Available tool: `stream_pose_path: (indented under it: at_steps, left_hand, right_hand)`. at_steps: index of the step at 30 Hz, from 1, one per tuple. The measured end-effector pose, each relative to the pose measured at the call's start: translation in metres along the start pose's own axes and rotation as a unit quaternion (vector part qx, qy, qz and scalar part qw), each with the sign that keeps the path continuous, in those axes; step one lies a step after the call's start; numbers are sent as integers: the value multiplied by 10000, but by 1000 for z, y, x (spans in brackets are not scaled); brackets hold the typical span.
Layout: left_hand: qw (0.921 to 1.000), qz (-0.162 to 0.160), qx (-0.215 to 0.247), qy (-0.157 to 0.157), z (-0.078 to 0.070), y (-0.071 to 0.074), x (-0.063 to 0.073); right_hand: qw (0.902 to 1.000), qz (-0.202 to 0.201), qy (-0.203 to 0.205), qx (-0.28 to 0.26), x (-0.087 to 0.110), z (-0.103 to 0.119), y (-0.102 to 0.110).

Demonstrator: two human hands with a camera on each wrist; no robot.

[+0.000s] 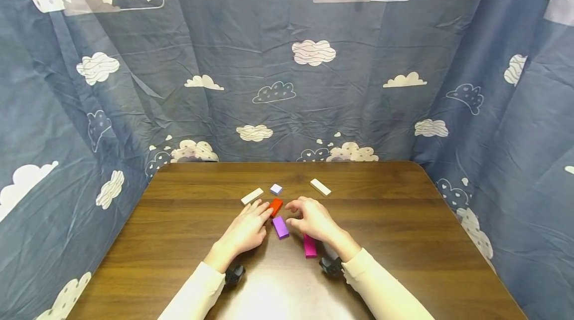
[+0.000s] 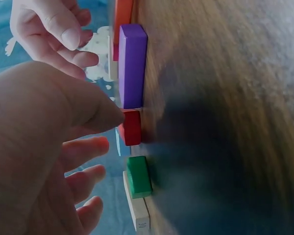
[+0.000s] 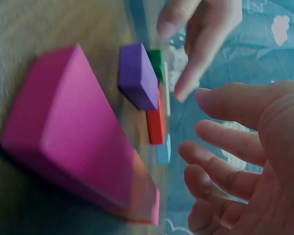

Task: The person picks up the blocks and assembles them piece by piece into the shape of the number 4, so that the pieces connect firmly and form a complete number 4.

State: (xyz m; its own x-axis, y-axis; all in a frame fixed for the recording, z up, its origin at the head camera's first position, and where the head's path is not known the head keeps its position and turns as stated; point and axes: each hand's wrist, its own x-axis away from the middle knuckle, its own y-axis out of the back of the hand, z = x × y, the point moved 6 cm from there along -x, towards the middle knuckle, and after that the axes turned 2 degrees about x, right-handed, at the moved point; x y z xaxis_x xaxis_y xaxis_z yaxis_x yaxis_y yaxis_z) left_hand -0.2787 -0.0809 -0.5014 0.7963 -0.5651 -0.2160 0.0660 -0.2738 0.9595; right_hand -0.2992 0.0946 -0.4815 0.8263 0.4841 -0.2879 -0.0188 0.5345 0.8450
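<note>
purple block (image 1: 280, 228), red block (image 1: 276, 206), magenta block (image 1: 309, 246), 2 white blocks (image 1: 320, 187), blue cloud-patterned curtain (image 1: 233, 31).

Blue cloud-print curtain (image 1: 269, 61) behind a brown wood-grain table (image 1: 385, 225)

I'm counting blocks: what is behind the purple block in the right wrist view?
Behind the purple block show parts of a green block and a red block, then a light blue block and a white block. What the purple block covers can't be seen.

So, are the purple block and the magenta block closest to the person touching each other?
Apart: the head view shows bare brown tabletop between the purple block and the magenta block.
</note>
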Motion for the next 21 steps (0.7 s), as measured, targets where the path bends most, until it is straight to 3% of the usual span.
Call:
stream_pose_path:
  at_steps: [13,21]
  left_hand:
    - [9996,208,-125,-144,1,-10,0]
    - [9994,332,-6,35,0,-7,-3]
  right_hand:
    - [9902,166,97,1387,1,27,-22]
    - [9887,142,-261,1471,-2,31,-22]
